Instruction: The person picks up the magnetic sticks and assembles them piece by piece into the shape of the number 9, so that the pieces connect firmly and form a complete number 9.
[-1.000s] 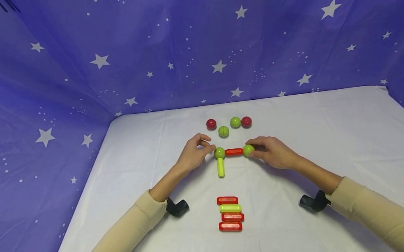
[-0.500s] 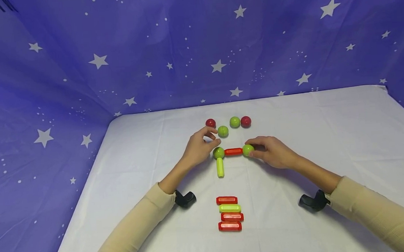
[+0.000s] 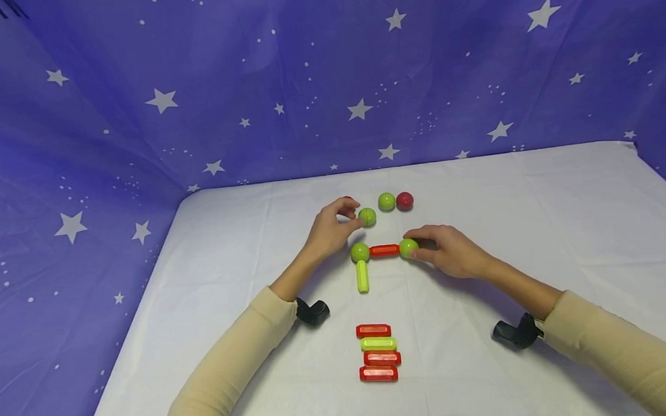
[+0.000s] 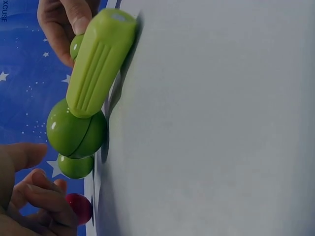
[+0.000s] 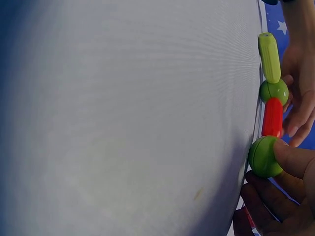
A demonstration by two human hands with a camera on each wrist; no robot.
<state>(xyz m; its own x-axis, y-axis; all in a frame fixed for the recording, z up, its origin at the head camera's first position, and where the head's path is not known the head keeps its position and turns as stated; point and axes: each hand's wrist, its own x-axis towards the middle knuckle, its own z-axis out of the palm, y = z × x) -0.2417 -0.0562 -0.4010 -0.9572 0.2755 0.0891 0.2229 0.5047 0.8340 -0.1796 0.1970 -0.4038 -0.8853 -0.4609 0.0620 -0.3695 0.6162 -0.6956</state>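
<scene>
My right hand (image 3: 454, 250) pinches a green ball (image 3: 408, 248) between thumb and fingers. A red rod (image 3: 384, 250) joins that ball to a second green ball (image 3: 360, 252). From this second ball a yellow-green rod (image 3: 362, 277) extends toward me; in the left wrist view the yellow-green rod (image 4: 96, 66) looms close. Thumb and fingers parted, my left hand (image 3: 331, 227) reaches over to a loose green ball (image 3: 367, 216) with a seam; it does not grip it, and contact is hard to tell. Behind its fingers a red ball (image 4: 78, 208) is mostly hidden in the head view.
Farther back, a green ball (image 3: 386, 201) and a red ball (image 3: 405, 201) lie side by side. Several red and yellow-green rods (image 3: 378, 344) lie in a stack of rows toward me. A white cloth (image 3: 242, 240) covers the table, with a starry purple backdrop (image 3: 277, 76) behind.
My left hand has left the corner ball of the joined piece and moved away from me and right, up to the loose green ball. The right hand stays on its ball.
</scene>
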